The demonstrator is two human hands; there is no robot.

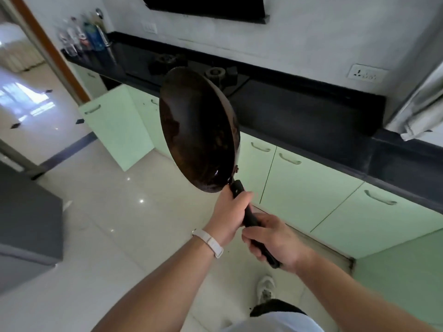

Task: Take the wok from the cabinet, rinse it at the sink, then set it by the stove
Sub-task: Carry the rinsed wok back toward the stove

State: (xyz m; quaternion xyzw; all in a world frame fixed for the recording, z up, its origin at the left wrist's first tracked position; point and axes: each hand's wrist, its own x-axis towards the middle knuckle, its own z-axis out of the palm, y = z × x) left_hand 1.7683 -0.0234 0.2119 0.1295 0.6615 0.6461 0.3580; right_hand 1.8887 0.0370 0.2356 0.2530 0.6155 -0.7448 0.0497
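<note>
Far left: grey cabinet or appliance block (26, 226), partly out of frame, standing on glossy white floor tiles (115, 212) with window glare. Doorway with brown frame (51, 47) behind it, opening to another room.

Black stone counter (299, 111) runs diagonally from upper left to right edge. At its left end, against the wall: cluster of bottles (82, 37), blurred, labels unreadable. Next along, black glass hob (182, 68) set in the counter, two burners visible. Dark hood (206, 6) above it at top edge. White wall; one switch plate (149, 27) left of the hood, one socket (368, 73) toward the right.

Under the counter: pale green cabinet doors with metal bar handles. One door (115, 125) at the left stands open, swung out over the floor; the rest (309, 188) look shut.

Wok (199, 130): dark, in the air, tilted nearly on edge with its inside facing left, in front of the hob and above floor level, touching no surface. Long black handle (249, 216) points down toward the person.

Left hand (230, 216), white wristband on the wrist, is clamped round the handle just below the bowl. Right hand (275, 240) is wrapped round the handle's lower end. Hands nearly touching, one above the other.

Right edge: crumpled grey-white cloth (417, 111) hanging over the counter end. Bottom: white shoe (266, 288) on the tiles.
</note>
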